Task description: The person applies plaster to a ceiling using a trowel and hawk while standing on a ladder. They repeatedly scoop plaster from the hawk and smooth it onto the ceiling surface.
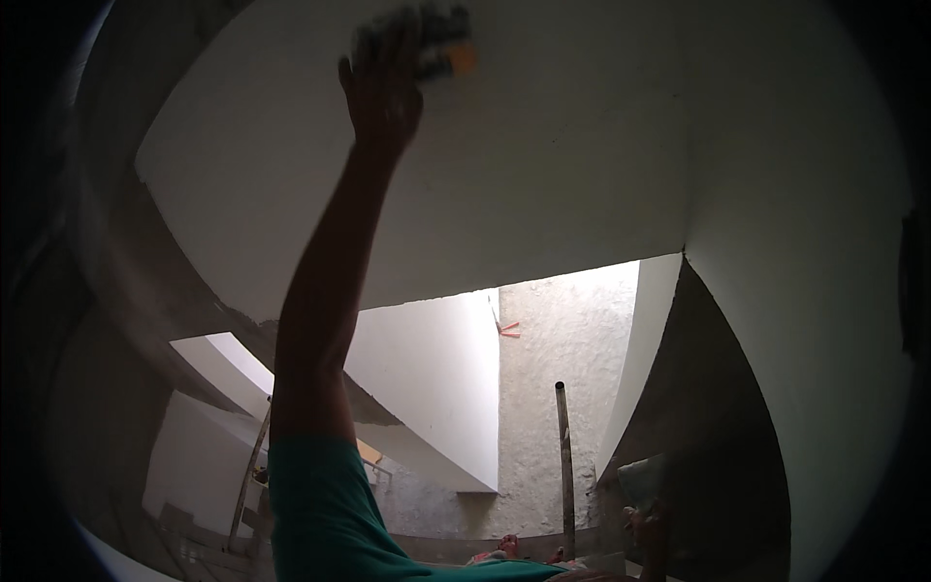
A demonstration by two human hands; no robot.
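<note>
My left arm, in a teal sleeve, reaches up the middle of the view. The fingers of my left hand (383, 92) are on a blurred dark tool (436, 44) with an orange patch, held against the smooth pale plaster surface (543, 145) at the top. My right hand (642, 524) is low at the right, dim and partly cut off, with its fingers curled; what it holds, if anything, I cannot make out.
An upright metal pipe (562, 456) stands at lower centre, in front of a rough plastered surface (562, 349). A slanted pole (250, 466) stands at lower left. A small red tie (509, 330) is by an edge of the bright opening. A curved pale wall (815, 369) fills the right.
</note>
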